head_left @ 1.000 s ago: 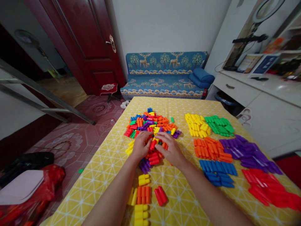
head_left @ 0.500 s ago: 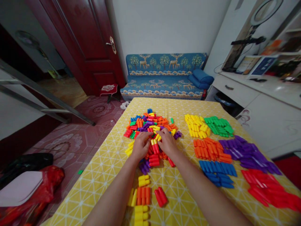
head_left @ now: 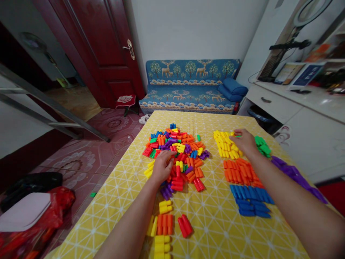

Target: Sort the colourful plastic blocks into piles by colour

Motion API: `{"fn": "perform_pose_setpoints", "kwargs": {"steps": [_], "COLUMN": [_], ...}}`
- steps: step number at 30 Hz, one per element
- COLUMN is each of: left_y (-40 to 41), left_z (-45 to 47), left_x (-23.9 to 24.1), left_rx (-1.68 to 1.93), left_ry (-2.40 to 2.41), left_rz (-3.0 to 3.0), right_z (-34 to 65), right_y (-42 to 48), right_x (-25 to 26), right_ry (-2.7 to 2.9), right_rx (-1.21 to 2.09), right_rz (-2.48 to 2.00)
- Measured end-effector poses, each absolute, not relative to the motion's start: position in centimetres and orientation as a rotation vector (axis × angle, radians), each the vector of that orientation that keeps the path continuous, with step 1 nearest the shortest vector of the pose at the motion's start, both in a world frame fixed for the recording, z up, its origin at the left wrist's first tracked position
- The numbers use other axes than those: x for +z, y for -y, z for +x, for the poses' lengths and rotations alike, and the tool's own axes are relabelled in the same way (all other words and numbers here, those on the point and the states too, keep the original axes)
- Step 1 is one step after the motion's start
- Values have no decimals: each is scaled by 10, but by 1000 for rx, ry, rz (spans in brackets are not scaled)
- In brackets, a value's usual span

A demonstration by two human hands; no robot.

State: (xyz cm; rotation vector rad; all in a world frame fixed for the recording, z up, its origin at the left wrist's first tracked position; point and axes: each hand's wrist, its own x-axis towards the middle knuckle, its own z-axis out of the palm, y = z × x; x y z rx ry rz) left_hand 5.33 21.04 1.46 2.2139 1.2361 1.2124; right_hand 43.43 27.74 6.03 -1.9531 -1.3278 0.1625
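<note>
On a yellow patterned tablecloth [head_left: 212, 233] lies a mixed pile of coloured plastic blocks [head_left: 176, 144]. My left hand [head_left: 161, 167] rests on the near edge of that pile, fingers curled down over red and orange blocks. My right hand [head_left: 244, 141] reaches to the far right, between the sorted yellow pile [head_left: 225, 146] and the green pile [head_left: 262, 145]. Its fingers are pinched around a small block whose colour I cannot make out. My right forearm covers part of the purple pile [head_left: 285, 169] and hides the red pile.
Sorted orange blocks [head_left: 239, 172] and blue blocks [head_left: 250, 201] lie right of centre. Small groups of yellow [head_left: 165, 205], orange [head_left: 165, 223] and red blocks [head_left: 184, 225] sit near me. Beyond the table are a blue sofa [head_left: 188, 86], a dark red door [head_left: 102, 50] and a white cabinet [head_left: 309, 136].
My right hand left the mixed pile and moved right and away to the yellow and green piles. My left hand stayed on the mixed pile. More blocks in the pile now show.
</note>
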Motion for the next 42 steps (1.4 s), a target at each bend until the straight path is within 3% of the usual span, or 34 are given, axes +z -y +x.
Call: {"fn": "perform_pose_setpoints", "kwargs": {"steps": [4, 14, 18, 24, 27, 33, 38, 40, 42], "left_y": [-211, -210, -210, -211, -211, -211, -211, -211, -210], "left_z": [53, 53, 53, 52, 53, 53, 53, 54, 54], "left_x": [15, 14, 16, 16, 15, 14, 14, 15, 16], "left_rx": [1211, 1212, 1209, 1205, 1212, 1212, 1224, 1227, 1228], "left_ry": [-1237, -1238, -1233, -1235, -1235, -1233, -1236, -1231, -1225], "left_rz": [2216, 2209, 2210, 2210, 2203, 2186, 2181, 2178, 2177], "right_z": [479, 472, 437, 341, 309, 290, 282, 277, 272], "right_y": [-304, -304, -292, -257, -236, -214, -192, -177, -160], "right_x": [54, 41, 46, 39, 34, 38, 45, 46, 45], "right_ry": [1316, 1340, 1432, 1912, 2098, 1954, 1722, 1812, 1995], "right_rx": [185, 276, 205, 426, 384, 375, 774, 880, 788], "right_rz": [-2145, -2052, -1891, -1546, -1524, -1517, -1380, -1374, -1459]}}
